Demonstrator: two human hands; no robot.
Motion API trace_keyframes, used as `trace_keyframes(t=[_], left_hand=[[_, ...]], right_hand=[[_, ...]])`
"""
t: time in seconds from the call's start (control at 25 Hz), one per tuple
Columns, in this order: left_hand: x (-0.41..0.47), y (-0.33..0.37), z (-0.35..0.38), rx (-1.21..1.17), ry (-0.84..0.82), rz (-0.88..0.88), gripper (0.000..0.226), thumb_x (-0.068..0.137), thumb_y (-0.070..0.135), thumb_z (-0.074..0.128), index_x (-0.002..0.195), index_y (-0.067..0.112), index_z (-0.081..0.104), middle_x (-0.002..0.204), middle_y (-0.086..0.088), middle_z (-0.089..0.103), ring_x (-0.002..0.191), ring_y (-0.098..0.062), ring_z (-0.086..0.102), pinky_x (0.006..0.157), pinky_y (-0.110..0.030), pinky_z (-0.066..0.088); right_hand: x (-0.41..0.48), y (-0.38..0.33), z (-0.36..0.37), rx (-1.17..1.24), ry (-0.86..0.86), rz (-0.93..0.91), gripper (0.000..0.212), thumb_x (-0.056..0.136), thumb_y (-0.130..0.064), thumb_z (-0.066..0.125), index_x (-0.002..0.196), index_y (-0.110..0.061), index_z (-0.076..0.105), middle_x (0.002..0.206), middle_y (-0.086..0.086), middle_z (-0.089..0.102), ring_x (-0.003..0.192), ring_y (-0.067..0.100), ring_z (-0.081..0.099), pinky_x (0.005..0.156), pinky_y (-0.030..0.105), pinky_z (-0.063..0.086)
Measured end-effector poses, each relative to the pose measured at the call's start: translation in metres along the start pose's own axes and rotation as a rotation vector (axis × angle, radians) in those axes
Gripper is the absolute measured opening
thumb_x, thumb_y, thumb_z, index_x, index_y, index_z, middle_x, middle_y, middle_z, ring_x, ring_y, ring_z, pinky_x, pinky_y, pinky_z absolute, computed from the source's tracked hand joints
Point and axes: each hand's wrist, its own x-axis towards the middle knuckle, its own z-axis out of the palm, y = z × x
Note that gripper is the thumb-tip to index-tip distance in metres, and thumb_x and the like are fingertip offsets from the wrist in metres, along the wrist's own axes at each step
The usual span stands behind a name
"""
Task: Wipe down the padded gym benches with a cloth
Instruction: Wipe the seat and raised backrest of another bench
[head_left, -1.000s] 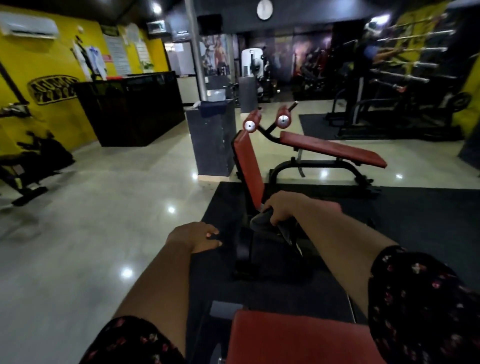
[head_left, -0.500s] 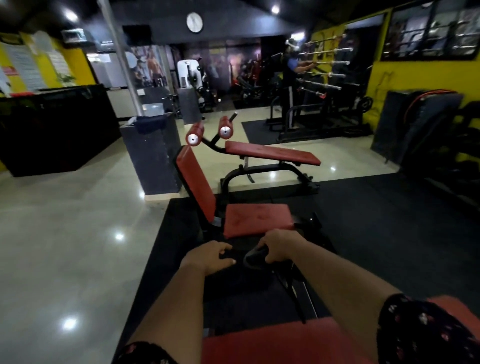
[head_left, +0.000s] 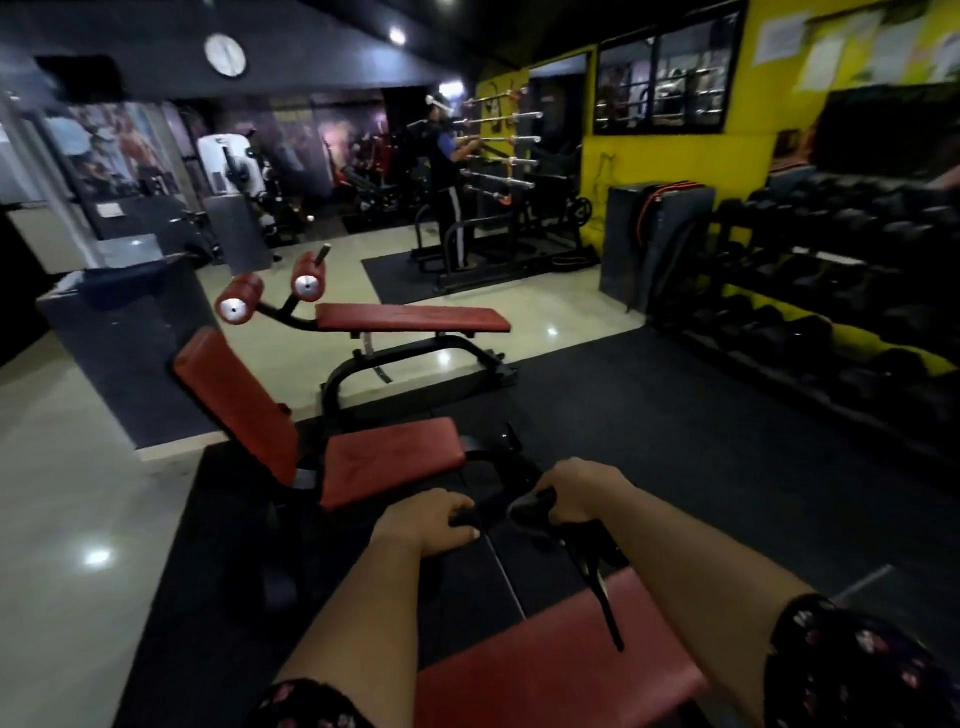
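Observation:
My right hand (head_left: 576, 493) grips a dark cloth (head_left: 530, 512), and a thin strip of it hangs down across the near red bench pad (head_left: 545, 670) at the bottom of the view. My left hand (head_left: 431, 522) is just left of it, fingers curled on the cloth's other end, with a dark band stretched between the hands. Straight ahead stands an adjustable bench with a red seat (head_left: 395, 457) and a tilted red backrest (head_left: 234, 400). Behind it is a flat red bench (head_left: 410, 317) with two red roller pads (head_left: 239, 306).
Black rubber matting (head_left: 649, 415) covers the floor under the benches, with glossy tile (head_left: 62, 493) to the left. A grey block pillar (head_left: 130, 353) stands left of the benches. A dumbbell rack (head_left: 831, 312) lines the right wall. A person (head_left: 447, 182) stands at a barbell rack far back.
The view has swung right, bringing the dumbbell rack in. My left hand has moved in to the cloth held by my right hand, and both hands now sit close together.

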Motion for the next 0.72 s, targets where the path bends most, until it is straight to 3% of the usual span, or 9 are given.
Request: trace_keyframes(t=[0.16, 0.44, 0.72], left_hand=[[0.038, 0.094, 0.014, 0.013, 0.0, 0.101, 0.054, 0.091, 0.052, 0.058, 0.142, 0.038, 0.046, 0.134, 0.007, 0.053, 0.122, -0.013, 0.053, 0.1, -0.03, 0.044], [0.089, 0.222, 0.043, 0.005, -0.056, 0.254, 0.053, 0.092, 0.049, 0.059, 0.142, 0.036, 0.046, 0.13, 0.007, 0.056, 0.118, -0.011, 0.055, 0.101, -0.034, 0.045], [0.119, 0.314, 0.06, 0.108, -0.059, 0.455, 0.048, 0.094, 0.05, 0.055, 0.139, 0.035, 0.05, 0.128, 0.009, 0.058, 0.114, -0.01, 0.056, 0.096, -0.034, 0.048]], right_hand=[[-0.033, 0.096, 0.007, 0.009, 0.016, 0.082, 0.052, 0.083, -0.033, 0.062, 0.134, -0.037, 0.054, 0.13, -0.003, 0.057, 0.113, 0.026, 0.057, 0.078, 0.035, 0.048], [-0.102, 0.239, 0.023, -0.004, 0.007, 0.28, 0.041, 0.082, -0.03, 0.062, 0.122, -0.036, 0.059, 0.111, -0.004, 0.061, 0.094, 0.022, 0.058, 0.074, 0.038, 0.05], [-0.153, 0.316, 0.051, 0.027, 0.001, 0.404, 0.043, 0.086, -0.038, 0.059, 0.129, -0.04, 0.055, 0.122, -0.004, 0.058, 0.107, 0.024, 0.058, 0.077, 0.037, 0.049]])
